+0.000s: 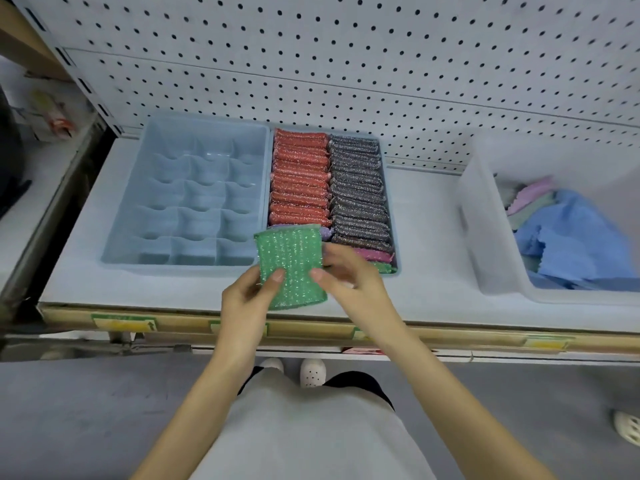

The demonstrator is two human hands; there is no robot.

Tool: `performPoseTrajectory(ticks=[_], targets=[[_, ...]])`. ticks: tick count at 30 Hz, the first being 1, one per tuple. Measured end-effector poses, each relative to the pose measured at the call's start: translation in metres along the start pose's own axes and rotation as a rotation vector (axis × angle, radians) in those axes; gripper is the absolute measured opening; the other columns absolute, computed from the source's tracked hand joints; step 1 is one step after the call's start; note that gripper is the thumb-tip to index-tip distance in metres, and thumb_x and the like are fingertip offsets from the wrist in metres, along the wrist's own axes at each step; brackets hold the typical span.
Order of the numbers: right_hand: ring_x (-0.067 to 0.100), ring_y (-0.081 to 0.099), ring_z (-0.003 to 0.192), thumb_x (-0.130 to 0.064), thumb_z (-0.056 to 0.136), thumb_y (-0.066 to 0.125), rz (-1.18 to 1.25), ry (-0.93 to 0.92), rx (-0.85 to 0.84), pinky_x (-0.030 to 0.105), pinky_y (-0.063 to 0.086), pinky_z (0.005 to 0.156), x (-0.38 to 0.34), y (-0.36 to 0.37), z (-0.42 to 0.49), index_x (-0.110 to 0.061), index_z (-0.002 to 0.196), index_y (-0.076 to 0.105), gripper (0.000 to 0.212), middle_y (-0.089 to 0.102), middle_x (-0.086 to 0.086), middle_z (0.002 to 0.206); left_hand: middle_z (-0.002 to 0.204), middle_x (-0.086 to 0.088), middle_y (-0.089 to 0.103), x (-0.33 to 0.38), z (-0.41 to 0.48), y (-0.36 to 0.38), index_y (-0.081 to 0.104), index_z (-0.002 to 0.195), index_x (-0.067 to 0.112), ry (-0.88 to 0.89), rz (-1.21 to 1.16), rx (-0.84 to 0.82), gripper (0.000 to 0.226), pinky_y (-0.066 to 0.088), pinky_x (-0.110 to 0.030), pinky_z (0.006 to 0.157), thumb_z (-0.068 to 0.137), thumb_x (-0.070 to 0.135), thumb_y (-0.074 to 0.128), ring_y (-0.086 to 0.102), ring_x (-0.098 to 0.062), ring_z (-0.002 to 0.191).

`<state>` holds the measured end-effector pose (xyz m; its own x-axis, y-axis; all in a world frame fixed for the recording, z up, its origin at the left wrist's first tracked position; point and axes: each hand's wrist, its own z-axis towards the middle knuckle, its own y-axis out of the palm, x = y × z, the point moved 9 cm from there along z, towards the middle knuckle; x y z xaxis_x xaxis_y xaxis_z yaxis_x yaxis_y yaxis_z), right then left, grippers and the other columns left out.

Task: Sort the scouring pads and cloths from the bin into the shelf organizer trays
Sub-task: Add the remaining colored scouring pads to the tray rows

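left hand (244,301), right hand (346,275) pinching green scouring pad (292,261), shelf labels (124,323) unreadable

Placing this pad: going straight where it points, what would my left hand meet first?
Probably the red pads in the filled tray, beyond the green pad the left hand holds; depth unclear.

Light grey top (311,431), black lower garment (358,384), white clogs (312,373) (perforated toes), forearms (194,403) bare

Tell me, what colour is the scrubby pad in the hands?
Green and sparkly. The pad is held by both hands, left and right, clearest in the head view.
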<state>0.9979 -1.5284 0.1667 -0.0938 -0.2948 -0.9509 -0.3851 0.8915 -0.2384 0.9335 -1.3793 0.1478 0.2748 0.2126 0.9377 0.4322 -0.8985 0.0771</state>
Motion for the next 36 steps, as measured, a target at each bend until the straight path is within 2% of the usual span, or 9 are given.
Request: performPoseTrajectory(ticks=[3,6,8,13,18,21,29,32,36], targets=[[0.016,0.066,0.100,0.002,0.086,0.064,0.176,-0.015,-0.006,0.034,0.052,0.091,-0.004,0.012,0.004,-0.017,0.109,0.061,0.030,0.070,0.003,0.107,0.108,0.000,0.072,0.001,0.003,0.004,0.070,0.104,0.023,0.002,0.053,-0.028,0.018,0.046,-0.008,0.078,0.096,0.016,0.056,0.065,-0.010,0.100],[0.017,0.065,0.102,-0.003,0.089,0.062,0.186,-0.059,0.079,0.033,0.051,0.091,-0.006,-0.012,0.012,-0.014,0.113,0.062,0.026,0.069,0.006,0.111,0.116,0.001,0.064,0.018,0.012,-0.023,0.065,0.107,0.029,0.203,0.393,0.093,0.016,0.043,-0.013,0.087,0.099,0.026,0.052,0.057,0.001,0.100],[0.016,0.061,0.105,-0.015,0.090,0.060,-0.019,-0.133,0.084,0.031,0.048,0.092,-0.010,-0.024,0.017,-0.015,0.121,0.061,0.032,0.066,0.004,0.113,0.123,0.003,0.060,0.026,0.017,-0.034,0.060,0.123,0.025,0.367,0.700,0.098,0.030,0.035,-0.029,0.102,0.099,0.039,0.046,0.053,-0.005,0.109],[0.000,0.054,0.112,-0.011,0.091,0.063,-0.356,-0.287,0.103,0.014,0.042,0.093,-0.027,-0.014,0.024,-0.024,0.135,0.052,0.048,0.059,-0.014,0.124,0.136,-0.006,0.056,-0.006,0.032,-0.026,0.041,0.144,0.017,0.459,1.320,-0.148,0.074,0.006,-0.036,0.115,0.096,0.064,0.011,0.043,-0.022,0.134],[0.012,0.064,0.094,-0.012,0.089,0.064,-0.639,-0.534,0.118,0.029,0.053,0.074,-0.043,0.005,0.024,-0.019,0.121,0.061,0.034,0.067,-0.004,0.113,0.129,0.000,0.059,-0.005,0.032,-0.027,0.038,0.146,0.021,0.470,1.293,-0.152,0.073,0.002,-0.033,0.115,0.095,0.064,0.008,0.044,-0.018,0.128],[0.022,0.065,0.074,0.003,0.076,0.073,-0.929,-0.699,0.067,0.031,0.052,0.059,-0.037,0.013,0.015,-0.019,0.117,0.066,0.046,0.069,0.000,0.098,0.129,0.002,0.058,-0.006,0.032,-0.028,0.030,0.149,0.027,0.485,1.275,-0.156,0.066,-0.001,-0.030,0.115,0.096,0.061,0.014,0.039,-0.014,0.128],[0.026,0.061,0.064,0.007,0.039,0.084,-1.283,-0.620,0.058,0.028,0.046,0.056,-0.033,0.038,0.024,-0.016,0.109,0.072,0.075,0.064,0.007,0.080,0.130,0.004,0.056,-0.007,0.032,-0.029,0.025,0.151,0.030,0.472,1.222,-0.158,0.070,-0.005,-0.028,0.115,0.093,0.066,0.009,0.036,-0.013,0.130],[0.029,0.059,0.084,-0.007,0.058,0.087,-1.290,-0.599,0.084,0.033,0.046,0.068,-0.031,0.046,0.028,-0.011,0.119,0.067,0.065,0.062,0.009,0.094,0.135,0.004,0.052,-0.004,0.030,-0.027,0.015,0.152,0.037,0.489,1.197,-0.182,0.064,-0.004,-0.031,0.116,0.094,0.064,0.013,0.037,-0.013,0.132],[0.028,0.047,0.119,-0.023,0.096,0.047,-1.139,-0.602,0.207,0.037,0.038,0.098,-0.030,0.030,0.009,-0.004,0.138,0.048,0.047,0.056,0.013,0.129,0.158,0.004,0.025,0.003,0.021,-0.022,0.013,0.153,0.037,0.569,1.147,-0.224,0.064,0.003,-0.036,0.119,0.096,0.065,0.015,0.025,-0.010,0.143]])
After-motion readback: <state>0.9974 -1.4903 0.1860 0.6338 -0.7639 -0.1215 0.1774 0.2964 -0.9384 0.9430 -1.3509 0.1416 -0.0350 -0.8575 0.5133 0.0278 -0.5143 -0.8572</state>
